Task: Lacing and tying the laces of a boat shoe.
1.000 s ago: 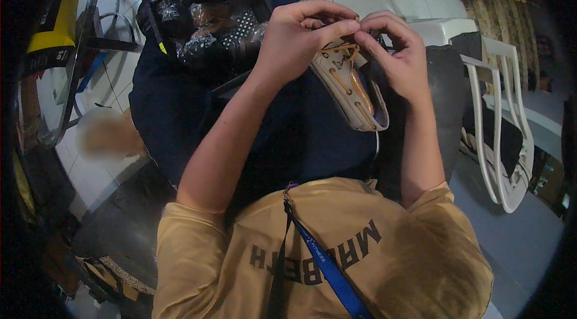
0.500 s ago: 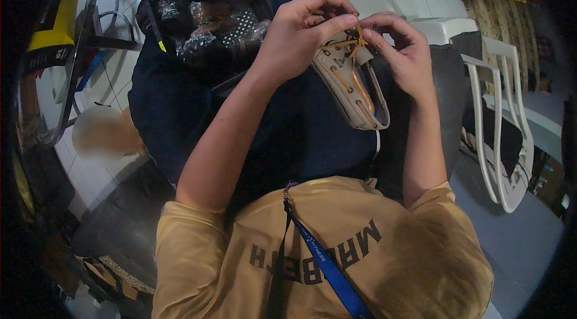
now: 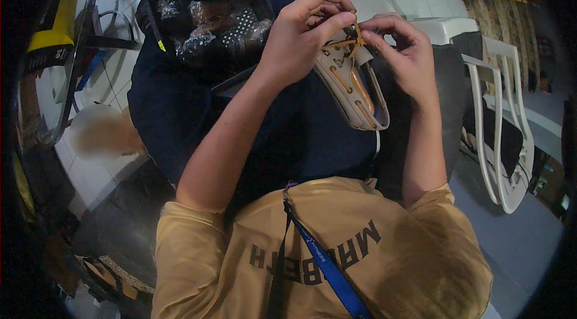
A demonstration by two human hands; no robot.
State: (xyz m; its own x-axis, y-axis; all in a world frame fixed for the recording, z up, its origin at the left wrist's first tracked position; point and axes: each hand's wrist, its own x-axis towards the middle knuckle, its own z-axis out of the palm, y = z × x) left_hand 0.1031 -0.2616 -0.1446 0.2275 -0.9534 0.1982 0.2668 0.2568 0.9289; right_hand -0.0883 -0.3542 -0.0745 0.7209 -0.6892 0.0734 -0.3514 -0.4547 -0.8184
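A beige boat shoe with tan laces along its side rests over my dark-clothed lap, heel end toward me. The tan lace is looped and crossed at the front of its opening. Above the shoe's left side, my left hand is closed, thumb and forefinger pinching the lace. From the right, my right hand pinches another part of the same lace close to the crossing. The fingers partly hide the toe end of the shoe and the lace ends.
Beyond my left forearm sits an open black case filled with plastic-wrapped items. A white plastic chair stands at the right. At the far left is a yellow and black box by a metal frame. A blurred shape lies below it.
The lace between my fingers has shifted slightly, with a strand now standing more upright by my left fingertips. Both hands and the shoe stay nearly in place.
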